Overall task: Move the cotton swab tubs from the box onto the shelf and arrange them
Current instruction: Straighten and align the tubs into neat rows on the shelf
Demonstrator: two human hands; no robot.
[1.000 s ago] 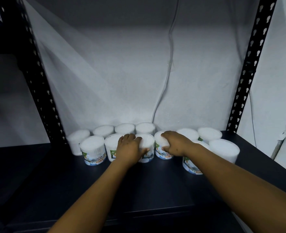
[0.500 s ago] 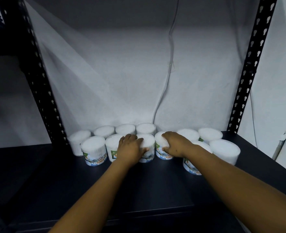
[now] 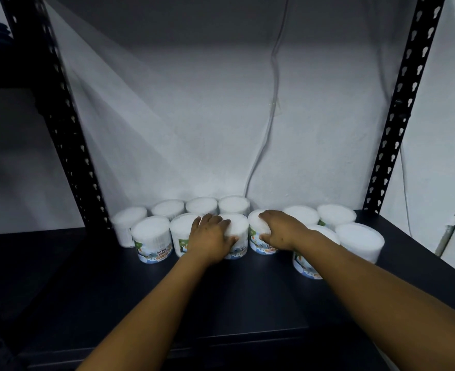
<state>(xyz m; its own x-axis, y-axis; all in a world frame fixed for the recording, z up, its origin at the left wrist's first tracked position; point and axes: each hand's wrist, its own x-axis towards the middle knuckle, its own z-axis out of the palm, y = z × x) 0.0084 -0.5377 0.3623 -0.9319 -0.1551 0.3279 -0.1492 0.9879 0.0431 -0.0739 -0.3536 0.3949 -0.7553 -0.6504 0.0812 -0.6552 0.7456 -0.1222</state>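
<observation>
Two bare arms came in from the bottom. No sleeves covered them up to the picture's edge. The left hand and the right hand were bare too, with short fingernails.

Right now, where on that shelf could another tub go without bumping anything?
The dark shelf is bare in front of the tubs, either side of the forearms, and at far left beyond the left post. The back is crowded: two packed rows, with the left hand and right hand each gripping a front tub.
</observation>
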